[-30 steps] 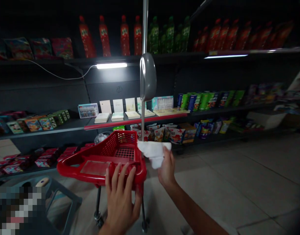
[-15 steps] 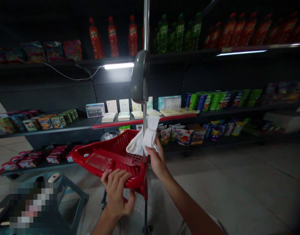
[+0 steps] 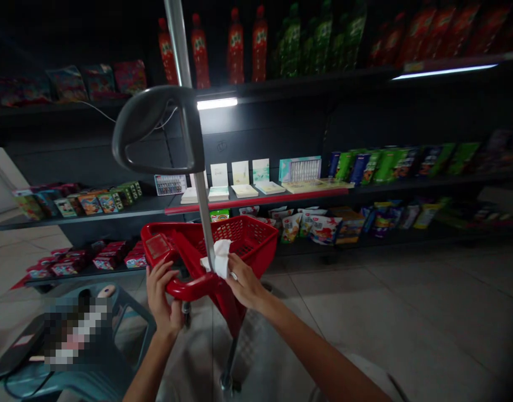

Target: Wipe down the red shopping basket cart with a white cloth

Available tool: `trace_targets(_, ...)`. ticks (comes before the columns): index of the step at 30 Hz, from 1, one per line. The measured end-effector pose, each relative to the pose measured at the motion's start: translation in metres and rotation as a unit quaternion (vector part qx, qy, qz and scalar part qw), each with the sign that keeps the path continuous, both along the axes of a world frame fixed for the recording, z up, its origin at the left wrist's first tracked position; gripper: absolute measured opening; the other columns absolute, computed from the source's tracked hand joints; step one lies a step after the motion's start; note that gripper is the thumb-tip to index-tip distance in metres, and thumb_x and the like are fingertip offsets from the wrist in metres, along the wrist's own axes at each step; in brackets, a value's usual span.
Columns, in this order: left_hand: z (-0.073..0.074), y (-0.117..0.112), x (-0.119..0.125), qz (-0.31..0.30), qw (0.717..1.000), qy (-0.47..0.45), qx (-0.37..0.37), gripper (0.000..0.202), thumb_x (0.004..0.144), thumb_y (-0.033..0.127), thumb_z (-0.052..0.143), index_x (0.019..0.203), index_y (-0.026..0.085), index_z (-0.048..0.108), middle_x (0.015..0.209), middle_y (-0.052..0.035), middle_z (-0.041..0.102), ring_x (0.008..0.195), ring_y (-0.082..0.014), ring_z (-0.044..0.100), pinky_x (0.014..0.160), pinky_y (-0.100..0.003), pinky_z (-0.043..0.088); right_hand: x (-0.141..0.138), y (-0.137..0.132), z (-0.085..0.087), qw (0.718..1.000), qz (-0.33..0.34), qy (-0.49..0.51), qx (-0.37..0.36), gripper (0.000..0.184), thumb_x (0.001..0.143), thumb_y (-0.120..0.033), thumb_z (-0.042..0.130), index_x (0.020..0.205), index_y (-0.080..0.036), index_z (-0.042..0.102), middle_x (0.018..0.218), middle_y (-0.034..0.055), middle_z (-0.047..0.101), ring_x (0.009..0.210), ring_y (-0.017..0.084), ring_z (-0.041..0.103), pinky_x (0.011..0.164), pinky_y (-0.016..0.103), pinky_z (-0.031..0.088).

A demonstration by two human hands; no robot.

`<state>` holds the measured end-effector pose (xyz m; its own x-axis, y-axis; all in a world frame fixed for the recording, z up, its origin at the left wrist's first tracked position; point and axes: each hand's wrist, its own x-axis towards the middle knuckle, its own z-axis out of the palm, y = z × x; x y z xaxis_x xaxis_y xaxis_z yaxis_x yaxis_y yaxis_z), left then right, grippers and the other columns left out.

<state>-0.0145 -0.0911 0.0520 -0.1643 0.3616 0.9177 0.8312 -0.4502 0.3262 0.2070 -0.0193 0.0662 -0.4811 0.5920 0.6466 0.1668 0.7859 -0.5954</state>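
Observation:
A red shopping cart with a mesh basket stands in front of me, turned at an angle. Its metal pole rises from the near corner and carries a grey loop-shaped handle. My left hand is closed around the cart's red rim on the near left side. In my right hand is a white cloth, bunched against the lower part of the pole, close to the rim. Part of the cloth is hidden behind the pole and my fingers.
Shelves ahead bear red bottles, green bottles, books, snack bags and small boxes. A blue-grey plastic stool stands at lower left with blurred-out things on it. Tiled floor spreads to the right.
The cart has turned, its basket swinging right and the pole tilting left. My right hand has slid the cloth down the pole to near the rim. My left hand has shifted left.

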Motion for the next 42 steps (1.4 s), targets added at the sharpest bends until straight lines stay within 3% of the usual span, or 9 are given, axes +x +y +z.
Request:
trace_targets(3,0.007,-0.005,0.001,-0.005,0.996,-0.048,0.078,0.046,0.090,0.045,0.050,0.128,0.020,0.050,0.134,-0.0145,0.054,0.133,-0.0345,0.050,0.119,-0.065,0.028,-0.006,0.004,-0.004,0.999,-0.003,-0.036,-0.006,0.027,0.096,-0.017,0.047,0.117,-0.023,0.063,0.116,0.0070,0.064,0.111,0.021,0.057,0.101,0.033,0.044)
trace_targets(7,0.013,-0.018,0.016,-0.019,0.988,0.032,0.150,0.049,0.083,0.027,0.061,0.131,0.026,0.050,0.136,-0.0109,0.053,0.137,-0.0349,0.047,0.119,-0.068,0.028,-0.012,0.012,-0.011,0.998,-0.001,-0.063,-0.002,0.031,0.095,-0.014,0.049,0.122,-0.023,0.061,0.122,0.0071,0.064,0.117,0.021,0.056,0.105,0.033,0.043)
trace_targets(11,0.018,-0.021,0.037,-0.053,0.984,0.168,0.029,0.054,0.084,0.014,0.055,0.136,0.027,0.053,0.139,-0.0098,0.057,0.140,-0.0329,0.045,0.120,-0.064,0.031,-0.007,0.024,-0.018,0.997,0.020,-0.069,0.010,0.042,0.096,-0.015,0.050,0.136,-0.023,0.055,0.138,0.0075,0.060,0.128,0.020,0.054,0.113,0.037,0.040)
trace_targets(15,0.017,-0.004,0.052,0.033,0.963,0.231,-0.135,0.061,0.087,0.017,0.056,0.148,0.018,0.046,0.150,-0.0140,0.051,0.148,-0.0350,0.035,0.125,-0.063,0.020,0.004,0.035,-0.028,0.996,-0.017,-0.088,0.000,0.049,0.092,-0.008,0.048,0.139,-0.020,0.055,0.139,0.0085,0.061,0.129,0.019,0.054,0.115,0.037,0.040)
trace_targets(20,0.004,0.015,0.057,0.163,0.934,0.259,-0.184,0.047,0.095,0.024,0.055,0.142,0.019,0.058,0.136,-0.0135,0.063,0.138,-0.0343,0.047,0.125,-0.064,0.015,0.019,0.046,-0.045,0.988,-0.084,-0.128,0.031,0.056,0.087,-0.005,0.047,0.141,-0.019,0.054,0.140,0.0090,0.060,0.132,0.020,0.052,0.118,0.039,0.038)
trace_targets(23,-0.001,0.021,0.054,0.197,0.924,0.267,-0.189,0.044,0.098,0.027,0.054,0.141,0.019,0.060,0.135,-0.0139,0.064,0.133,-0.0334,0.050,0.123,-0.063,0.019,0.035,0.054,-0.056,0.978,-0.134,-0.155,0.046,0.057,0.087,-0.004,0.046,0.141,-0.018,0.054,0.143,0.0085,0.059,0.140,0.020,0.047,0.124,0.043,0.029)
trace_targets(30,-0.010,0.034,0.034,0.182,0.927,0.283,-0.164,0.045,0.097,0.022,0.055,0.142,0.022,0.059,0.133,-0.0134,0.065,0.132,-0.0326,0.051,0.121,-0.063,0.022,0.114,0.080,-0.072,0.899,-0.355,-0.254,-0.019,0.059,0.088,-0.007,0.045,0.143,-0.022,0.055,0.155,0.0069,0.051,0.151,0.026,0.033,0.124,0.055,0.022)
trace_targets(35,-0.015,0.042,0.022,0.152,0.941,0.270,-0.134,0.044,0.094,0.022,0.059,0.138,0.022,0.063,0.130,-0.0128,0.067,0.130,-0.0326,0.053,0.123,-0.063,0.018,0.161,0.097,-0.074,0.853,-0.446,-0.266,-0.064,0.055,0.087,-0.010,0.046,0.140,-0.019,0.059,0.149,0.0083,0.056,0.138,0.024,0.047,0.114,0.040,0.039)
trace_targets(42,-0.007,0.035,0.013,0.084,0.959,0.244,-0.115,0.056,0.087,0.017,0.061,0.142,0.025,0.058,0.136,-0.0106,0.064,0.131,-0.0309,0.054,0.124,-0.061,0.018,0.133,0.086,-0.072,0.847,-0.460,-0.266,0.009,0.046,0.088,-0.029,0.057,0.131,-0.014,0.064,0.143,0.0148,0.057,0.128,0.030,0.047,0.104,0.041,0.043)
